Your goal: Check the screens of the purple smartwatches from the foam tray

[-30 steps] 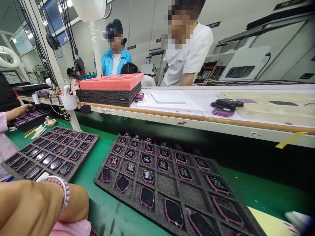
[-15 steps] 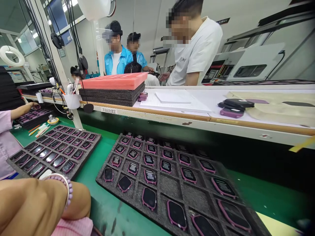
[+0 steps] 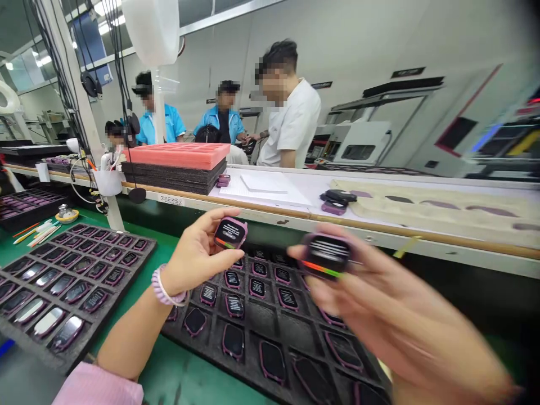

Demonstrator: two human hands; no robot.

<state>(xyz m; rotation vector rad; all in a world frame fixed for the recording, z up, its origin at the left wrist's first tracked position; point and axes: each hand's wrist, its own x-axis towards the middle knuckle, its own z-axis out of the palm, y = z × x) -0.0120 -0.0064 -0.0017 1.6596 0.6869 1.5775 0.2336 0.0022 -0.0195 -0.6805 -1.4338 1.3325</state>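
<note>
Pinched in my left hand (image 3: 196, 250) is a purple-framed smartwatch body (image 3: 230, 233), its lit screen showing lines of text and a coloured bar. My right hand (image 3: 363, 292), blurred by motion, grips a second smartwatch body (image 3: 327, 254) with a similar lit screen. Both hands hover over a dark foam tray (image 3: 219, 351) whose pockets hold several more purple watch bodies, some lit with text and some dark. Two pockets in its middle are bare. My right hand and forearm hide the tray's right side.
Another foam tray (image 3: 63, 360) full of watch bodies lies at left on the green bench. Above runs a shelf (image 3: 270, 216) with a red foam tray (image 3: 181, 153) on black ones, papers (image 3: 264, 183) and loose watch bodies (image 3: 337, 201). Several people stand beyond.
Both hands have come up into view, each holding a watch body; earlier only my left arm showed, low at left. The camera view has shifted to the right.
</note>
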